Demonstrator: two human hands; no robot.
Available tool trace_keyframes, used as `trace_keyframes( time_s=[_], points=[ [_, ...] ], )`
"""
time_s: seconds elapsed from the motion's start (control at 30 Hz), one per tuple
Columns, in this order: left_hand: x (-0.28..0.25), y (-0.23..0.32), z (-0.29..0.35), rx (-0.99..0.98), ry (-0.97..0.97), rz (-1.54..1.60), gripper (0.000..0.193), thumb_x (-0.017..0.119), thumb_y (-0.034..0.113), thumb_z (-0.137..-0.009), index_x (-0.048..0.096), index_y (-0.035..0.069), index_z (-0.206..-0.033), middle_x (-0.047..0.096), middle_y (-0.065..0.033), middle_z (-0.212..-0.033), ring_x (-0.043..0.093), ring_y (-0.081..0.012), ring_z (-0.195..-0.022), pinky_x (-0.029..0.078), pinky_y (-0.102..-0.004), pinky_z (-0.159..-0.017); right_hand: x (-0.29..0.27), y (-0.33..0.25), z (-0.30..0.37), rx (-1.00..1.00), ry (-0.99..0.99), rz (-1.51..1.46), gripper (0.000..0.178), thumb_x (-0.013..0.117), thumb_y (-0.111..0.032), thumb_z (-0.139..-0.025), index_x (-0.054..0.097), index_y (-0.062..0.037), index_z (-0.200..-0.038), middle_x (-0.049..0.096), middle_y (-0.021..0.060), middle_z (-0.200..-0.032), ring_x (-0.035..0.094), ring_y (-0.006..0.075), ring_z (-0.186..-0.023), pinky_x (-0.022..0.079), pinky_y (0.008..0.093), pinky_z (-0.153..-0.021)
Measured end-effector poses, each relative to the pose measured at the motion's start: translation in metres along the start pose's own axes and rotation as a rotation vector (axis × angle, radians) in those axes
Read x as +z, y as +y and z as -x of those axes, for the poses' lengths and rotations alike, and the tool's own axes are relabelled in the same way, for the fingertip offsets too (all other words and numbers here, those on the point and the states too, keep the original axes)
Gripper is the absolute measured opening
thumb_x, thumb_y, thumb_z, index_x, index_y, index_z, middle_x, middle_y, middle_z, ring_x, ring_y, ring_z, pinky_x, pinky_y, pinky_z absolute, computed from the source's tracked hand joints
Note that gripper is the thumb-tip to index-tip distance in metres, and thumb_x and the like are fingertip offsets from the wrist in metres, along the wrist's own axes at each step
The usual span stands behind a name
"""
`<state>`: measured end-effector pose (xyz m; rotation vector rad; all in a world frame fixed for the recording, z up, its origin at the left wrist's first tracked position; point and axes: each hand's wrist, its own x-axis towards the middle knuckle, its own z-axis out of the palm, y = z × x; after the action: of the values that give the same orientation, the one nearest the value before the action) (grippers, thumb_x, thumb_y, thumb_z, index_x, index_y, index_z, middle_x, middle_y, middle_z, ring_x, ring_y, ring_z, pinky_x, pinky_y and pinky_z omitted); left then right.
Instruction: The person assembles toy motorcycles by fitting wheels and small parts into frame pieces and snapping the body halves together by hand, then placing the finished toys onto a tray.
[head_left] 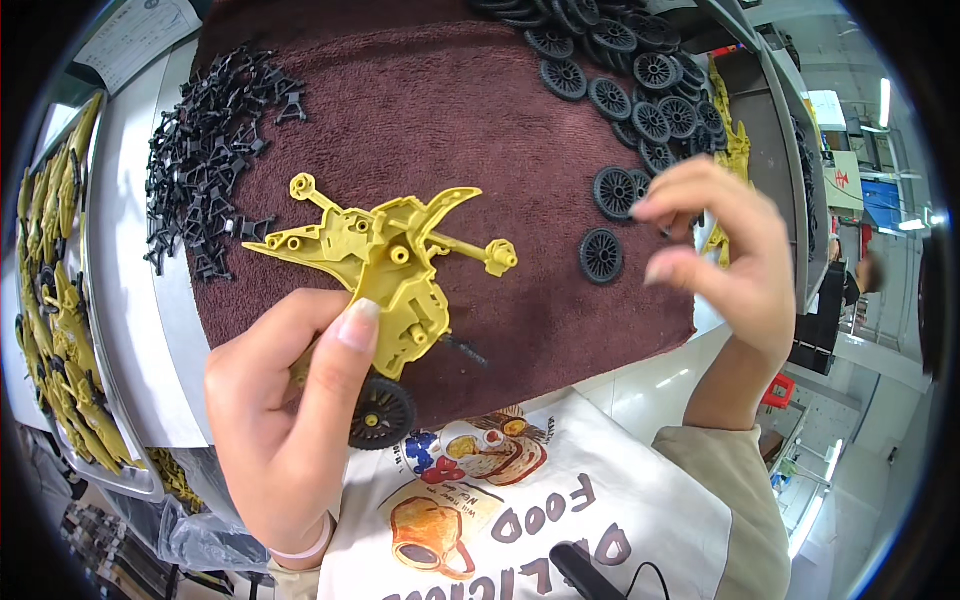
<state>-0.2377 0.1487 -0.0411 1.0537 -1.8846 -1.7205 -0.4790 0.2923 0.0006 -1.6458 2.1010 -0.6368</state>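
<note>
My left hand (290,400) grips a yellow plastic toy vehicle body (400,290) between thumb and fingers, above the dark red cloth. Two short axle arms stick out of it, and molded posts and sockets show on its surface. At its lower end sits a black spoked wheel (383,412), partly behind my thumb. To the right, my right hand (725,245) hangs beside loose black wheels, its fingers curled but apart from the thumb, with nothing seen between them. Nearest to it are one wheel (614,193) and another lying lower (601,256).
Many black wheels (655,72) are heaped at the far right of the cloth (430,110). A pile of small black plastic parts (215,160) lies at the left. Yellow bodies fill a tray (145,480) on the far left; more yellow parts (735,140) lie at the right.
</note>
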Motion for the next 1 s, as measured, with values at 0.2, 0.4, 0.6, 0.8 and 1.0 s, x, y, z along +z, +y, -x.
trace_keyframes(
  time_s=[0.2,0.4,0.6,0.8,1.0],
  points=[
    [0.006,-0.006,-0.004,-0.078,-0.072,0.111,0.017,0.061,0.006,-0.091,0.062,-0.008,-0.081,0.052,0.0017,-0.061,0.039,-0.0022,-0.056,0.026,-0.0209,-0.047,0.033,0.001,0.010,0.074,-0.019,0.159,0.032,0.075,-0.006,-0.067,0.062,-0.0032,-0.095,0.057,0.0096,-0.089,0.059,0.0293,-0.077,0.048,0.0352,-0.067],
    [0.014,-0.007,0.002,-0.071,-0.055,0.156,0.015,0.062,0.005,-0.090,0.063,-0.009,-0.084,0.056,-0.0006,-0.063,0.043,-0.0030,-0.058,0.030,-0.0204,-0.048,0.023,-0.003,0.002,-0.003,0.089,0.326,0.022,0.058,0.010,-0.075,0.064,0.0023,-0.095,0.063,0.0109,-0.087,0.062,0.0186,-0.074,0.048,0.0255,-0.063],
    [0.016,-0.007,0.009,0.035,-0.096,0.060,0.014,0.062,0.006,-0.090,0.064,-0.007,-0.086,0.058,-0.0048,-0.063,0.048,-0.0054,-0.057,0.035,-0.0221,-0.048,0.041,-0.021,-0.001,0.073,0.075,-0.900,0.024,0.062,0.014,-0.076,0.062,0.0089,-0.099,0.060,0.0162,-0.098,0.060,0.0146,-0.080,0.051,0.0213,-0.064],
    [0.016,-0.012,0.010,0.125,-0.068,-0.102,0.011,0.063,0.004,-0.087,0.064,-0.007,-0.087,0.060,-0.0110,-0.064,0.053,-0.0111,-0.054,0.039,-0.0246,-0.049,0.052,-0.014,-0.004,0.033,0.084,-0.764,0.025,0.065,0.016,-0.074,0.061,0.0084,-0.098,0.057,0.0159,-0.099,0.059,0.0124,-0.078,0.052,0.0193,-0.060],
    [0.013,-0.009,0.011,0.196,-0.095,-0.114,0.010,0.064,0.003,-0.087,0.065,-0.006,-0.088,0.062,-0.0114,-0.066,0.056,-0.0143,-0.053,0.041,-0.0253,-0.049,0.049,-0.017,-0.007,0.184,0.021,-0.978,0.025,0.069,0.013,-0.073,0.060,0.0045,-0.094,0.057,0.0124,-0.097,0.059,0.0104,-0.077,0.051,0.0178,-0.060]
  ],
)
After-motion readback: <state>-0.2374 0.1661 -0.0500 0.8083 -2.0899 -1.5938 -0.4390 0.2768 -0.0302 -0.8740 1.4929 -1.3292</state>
